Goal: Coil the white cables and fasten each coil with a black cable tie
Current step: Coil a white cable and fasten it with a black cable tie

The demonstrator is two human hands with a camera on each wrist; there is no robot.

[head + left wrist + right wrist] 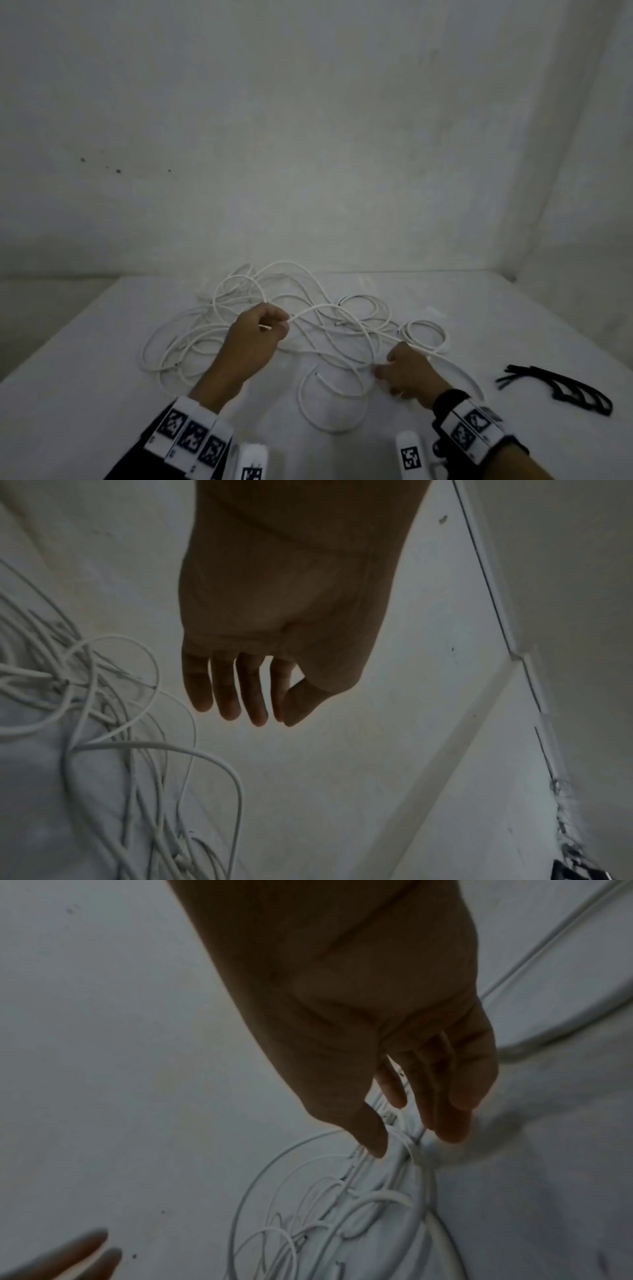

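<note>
A left hand (pixel 260 329) is pinching one strand above the tangled cables (pixel 308 329) on the table (pixel 85 359), apparently tracing an end; the right hand (pixel 407 373), fingers loosely apart, is reaching in. Ties (pixel 561 387) are waiting rightward.

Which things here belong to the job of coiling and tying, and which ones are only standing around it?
For the job:
- white cables, lying in a loose tangle
- black cable ties, to the right, untouched
- left hand and right hand, both at the tangle

Only around:
- table
- wall
- marker bands on the wrists
</note>
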